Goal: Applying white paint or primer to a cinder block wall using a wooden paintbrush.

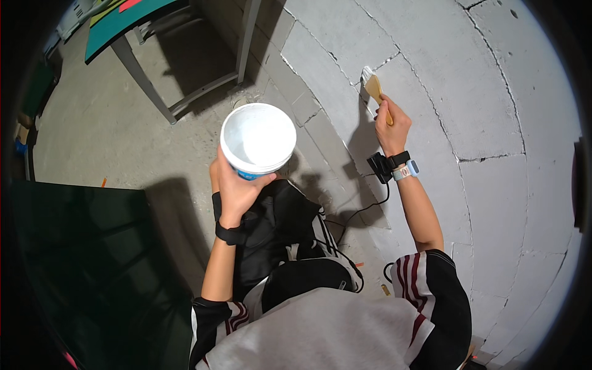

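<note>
Wooden brush [374, 89] aslant, bristles [367, 73] up-left

Bucket [237, 140]: smooth plastic. Brush handle [374, 88]: apparently smooth wood. Wall [493, 191]: matt painted blocks, rough joints. Floor [92, 139]: matt concrete.

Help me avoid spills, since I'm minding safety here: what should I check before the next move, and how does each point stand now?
1. Flat wooden-handled brush with white bristles gripped by the right hand: ok.
2. Bristles up against the pale grey block wall: ok, apparently touching.
3. Round white plastic bucket supported by the left hand: ok.
4. Enough left inside the bucket: cannot tell, its interior looks white throughout.
5. Thin black cable secured: not ok, it hangs loosely below the right wrist.
6. Teal-topped table apart from the bucket: ok.
</note>
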The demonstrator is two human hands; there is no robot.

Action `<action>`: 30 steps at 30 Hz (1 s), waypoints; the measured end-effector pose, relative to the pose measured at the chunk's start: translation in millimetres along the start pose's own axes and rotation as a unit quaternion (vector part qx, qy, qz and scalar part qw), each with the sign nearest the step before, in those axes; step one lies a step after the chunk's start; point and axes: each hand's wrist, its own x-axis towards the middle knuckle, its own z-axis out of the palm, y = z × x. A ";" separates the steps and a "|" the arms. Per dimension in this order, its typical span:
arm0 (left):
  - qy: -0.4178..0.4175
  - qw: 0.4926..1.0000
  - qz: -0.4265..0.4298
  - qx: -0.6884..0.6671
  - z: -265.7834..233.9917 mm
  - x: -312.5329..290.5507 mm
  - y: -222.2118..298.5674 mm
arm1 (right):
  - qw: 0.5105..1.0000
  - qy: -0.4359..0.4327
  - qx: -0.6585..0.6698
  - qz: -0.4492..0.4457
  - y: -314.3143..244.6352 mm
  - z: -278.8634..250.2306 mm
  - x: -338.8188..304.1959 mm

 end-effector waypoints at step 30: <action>-0.089 0.959 -0.170 -0.211 -29.6 -16.2 -76.6 | 0.935 -0.182 -0.211 -0.217 -9.4 -27.9 -4.9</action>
